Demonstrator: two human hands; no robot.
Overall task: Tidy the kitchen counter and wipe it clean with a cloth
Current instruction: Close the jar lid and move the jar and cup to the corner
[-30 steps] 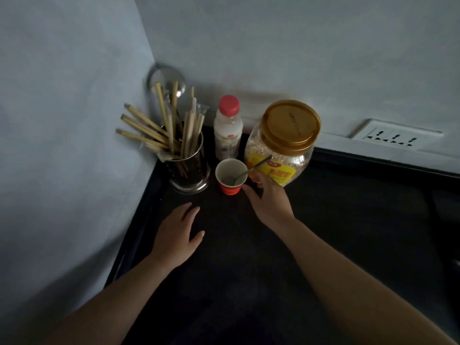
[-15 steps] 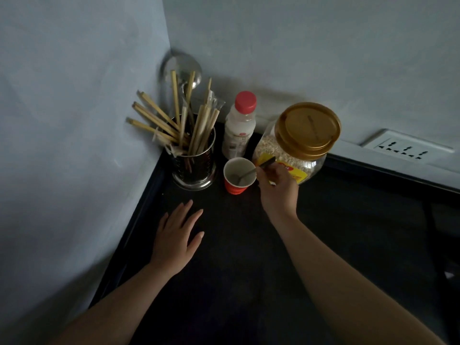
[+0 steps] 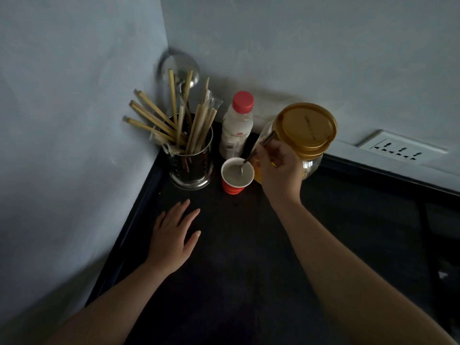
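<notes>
Two walls [image 3: 74,95] hem the cup [image 3: 232,188]; right hand [image 3: 280,170] pinches its spoon [image 3: 264,143].

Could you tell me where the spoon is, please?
Head view: the spoon leans in the red cup, handle pinched by the right hand, beside the jar.

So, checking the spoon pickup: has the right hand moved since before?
Yes. The right hand rose from beside the red cup to in front of the jar, and now pinches the spoon.
</notes>
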